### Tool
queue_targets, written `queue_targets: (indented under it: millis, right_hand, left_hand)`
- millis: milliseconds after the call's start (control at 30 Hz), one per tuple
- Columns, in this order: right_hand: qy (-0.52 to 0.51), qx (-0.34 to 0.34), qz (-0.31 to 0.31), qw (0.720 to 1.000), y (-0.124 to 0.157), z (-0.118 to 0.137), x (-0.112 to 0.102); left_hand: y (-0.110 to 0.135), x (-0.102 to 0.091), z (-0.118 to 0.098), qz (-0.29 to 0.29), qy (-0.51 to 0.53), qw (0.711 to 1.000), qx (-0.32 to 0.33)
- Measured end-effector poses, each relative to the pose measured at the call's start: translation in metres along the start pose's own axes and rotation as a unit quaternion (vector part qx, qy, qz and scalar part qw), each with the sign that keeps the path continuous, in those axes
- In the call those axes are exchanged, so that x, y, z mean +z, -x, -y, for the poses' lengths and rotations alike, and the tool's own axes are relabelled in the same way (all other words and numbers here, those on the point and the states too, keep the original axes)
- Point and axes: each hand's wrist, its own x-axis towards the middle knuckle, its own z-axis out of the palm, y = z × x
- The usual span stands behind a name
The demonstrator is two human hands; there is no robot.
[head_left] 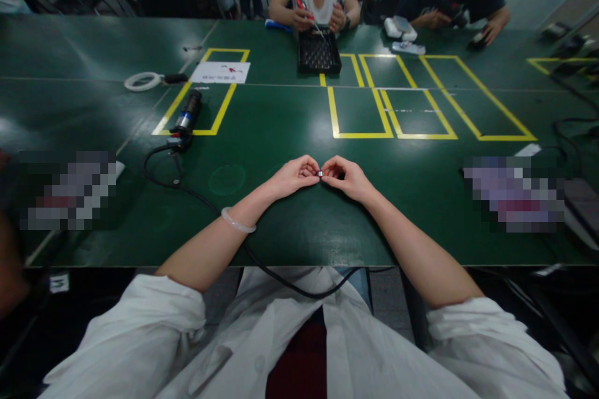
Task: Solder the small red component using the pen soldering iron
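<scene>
My left hand point(298, 176) and my right hand point(345, 176) meet fingertip to fingertip just above the green table point(290, 230). Pinched between them is a tiny part with a pale, squarish face point(321, 174); it is too small to name. Fingers of both hands are closed on it, from the left and from the right. A pale bangle circles my left wrist. Below my left forearm a black cable point(206, 196) runs over the table and hangs past its front edge.
A black cylindrical tool point(188, 112) lies left, near a white card point(221, 72) and a coiled white cable point(143, 81). Yellow tape marks rectangles. Across the table, a person in white holds a red-handled tool over a black tray point(319, 65); another person handles a dark object.
</scene>
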Motion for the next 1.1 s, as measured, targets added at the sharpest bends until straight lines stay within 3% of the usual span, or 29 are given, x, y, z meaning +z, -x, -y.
queue_targets:
  millis: [167,433,1100]
  right_hand:
    - [-0.007,0.004,0.009,1.000,0.0008,-0.0007,-0.0005]
    - [-0.008,0.010,0.010,1.000,0.0015,0.0002,0.0000]
    - [-0.068,0.017,-0.001,0.998,0.0022,0.0002,0.0003]
  left_hand:
    - [0.0001,0.0001,-0.0003,-0.009,-0.025,1.000,0.009]
    - [0.0041,0.0070,-0.0044,-0.045,-0.153,0.986,0.046]
    - [0.0032,0.0033,0.0031,-0.028,-0.121,0.991,0.046]
